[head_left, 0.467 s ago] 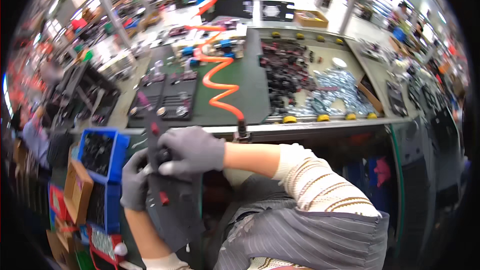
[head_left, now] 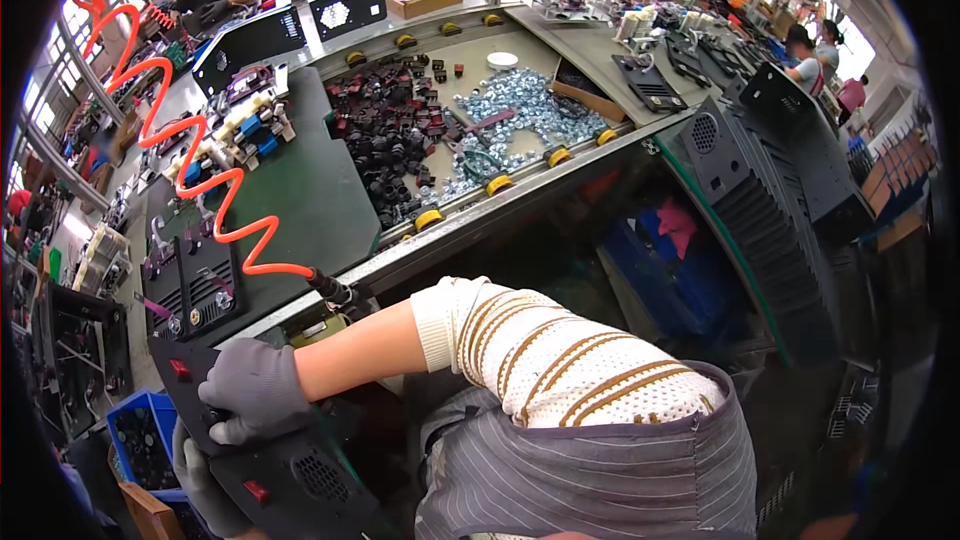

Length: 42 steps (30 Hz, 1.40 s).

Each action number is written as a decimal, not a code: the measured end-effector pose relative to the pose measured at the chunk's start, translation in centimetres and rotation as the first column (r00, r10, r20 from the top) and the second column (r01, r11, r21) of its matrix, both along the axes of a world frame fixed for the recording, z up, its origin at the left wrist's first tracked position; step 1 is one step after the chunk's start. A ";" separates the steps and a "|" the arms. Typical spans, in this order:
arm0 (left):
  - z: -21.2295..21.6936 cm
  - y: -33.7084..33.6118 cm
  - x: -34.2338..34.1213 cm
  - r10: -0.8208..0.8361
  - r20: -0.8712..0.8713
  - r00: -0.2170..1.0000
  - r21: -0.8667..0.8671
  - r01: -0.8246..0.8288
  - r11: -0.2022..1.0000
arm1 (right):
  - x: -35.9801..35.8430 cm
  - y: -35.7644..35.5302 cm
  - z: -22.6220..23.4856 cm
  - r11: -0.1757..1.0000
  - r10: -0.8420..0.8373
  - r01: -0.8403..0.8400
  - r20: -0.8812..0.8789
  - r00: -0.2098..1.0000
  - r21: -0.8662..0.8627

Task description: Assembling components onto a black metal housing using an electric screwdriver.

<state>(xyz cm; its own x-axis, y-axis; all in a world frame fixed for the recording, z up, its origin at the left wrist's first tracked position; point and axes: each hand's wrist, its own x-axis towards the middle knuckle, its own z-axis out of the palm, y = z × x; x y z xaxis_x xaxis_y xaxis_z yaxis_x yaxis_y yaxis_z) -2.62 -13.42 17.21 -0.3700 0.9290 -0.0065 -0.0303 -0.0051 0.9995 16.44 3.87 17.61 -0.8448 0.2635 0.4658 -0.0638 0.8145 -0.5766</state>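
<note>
A black metal panel point(head_left: 290, 470) with red rocker switches and a round vent grille lies tilted at the lower left, below the bench edge. My right hand point(head_left: 250, 392), in a grey glove, presses on the panel's upper face with its fingers curled over the left edge. My left hand point(head_left: 203, 485), also in a grey glove, grips the same panel from beneath at its left side and is mostly hidden by it. My right forearm is bare, with a striped sleeve above the elbow.
An orange coiled air hose point(head_left: 200, 175) runs across the green mat point(head_left: 310, 200) to a tool point(head_left: 335, 290) at the bench edge. Piles of black parts point(head_left: 390, 140) and silver nuts point(head_left: 520, 105) lie behind. Black housings point(head_left: 770, 190) stand right; a blue bin point(head_left: 140, 440) sits lower left. Other people work at the far benches.
The view has swung, so the bench now looks tilted. My hands and the panel sit lower and further left in the picture. Both hands keep their hold on it.
</note>
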 end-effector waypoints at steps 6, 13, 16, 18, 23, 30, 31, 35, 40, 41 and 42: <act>-0.2 -2.0 -2.2 0.018 0.146 0.989 0.314 -0.064 0.947 | 0.0 0.0 0.4 1.000 -0.018 0.019 0.099 0.995 -0.006; 0.1 0.9 -1.1 -0.134 -0.139 0.981 0.170 0.157 0.973 | -0.6 -0.1 0.1 0.998 -0.020 0.029 0.144 0.989 -0.055; 1.4 -0.2 0.7 0.038 0.066 0.997 0.233 -0.052 0.971 | -0.3 0.1 0.1 0.999 0.001 0.006 0.225 0.974 -0.033; 1.5 -0.3 1.0 0.434 -0.018 0.900 0.101 -0.431 0.897 | 0.4 -0.2 -0.3 0.993 -0.084 0.085 -0.017 0.996 0.080; -2.1 1.1 -2.2 0.038 -0.097 0.995 0.004 -0.038 0.999 | 0.1 0.6 -0.2 0.975 0.057 -0.017 -0.172 0.983 0.223; -4.8 0.1 -6.3 0.026 -0.388 0.921 0.056 -0.004 0.998 | -1.5 0.8 1.1 0.994 0.088 -0.078 0.136 0.987 -0.075; -4.4 0.0 -6.0 -0.023 -0.291 0.957 0.086 0.050 0.995 | -1.1 0.6 1.1 0.998 0.064 -0.064 0.141 0.988 -0.002; -2.9 -0.1 -3.0 0.134 0.151 0.979 0.194 -0.162 0.967 | -0.4 1.1 0.9 0.955 0.041 -0.015 -0.083 0.996 0.295; -2.6 1.6 -2.2 0.008 -0.130 0.991 -0.011 -0.009 1.000 | -2.3 1.0 0.9 0.994 0.082 -0.093 0.190 0.978 0.051; -3.1 1.7 -2.6 0.014 -0.146 0.989 -0.017 -0.017 1.000 | -2.6 0.9 0.8 0.996 0.083 -0.077 0.201 0.976 -0.037; -3.6 1.5 -3.2 0.017 -0.162 0.987 -0.022 -0.021 1.000 | -2.8 0.7 0.8 0.993 0.084 -0.059 0.267 0.960 -0.099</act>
<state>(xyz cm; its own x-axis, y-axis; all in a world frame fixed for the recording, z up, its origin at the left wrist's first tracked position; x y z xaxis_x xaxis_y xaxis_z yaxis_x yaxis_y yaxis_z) -5.87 -11.88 13.61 -0.3852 0.9222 0.0336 0.1320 0.0190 0.9911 13.65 4.58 18.41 -0.9539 0.2282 0.1952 0.0482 0.7580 -0.6504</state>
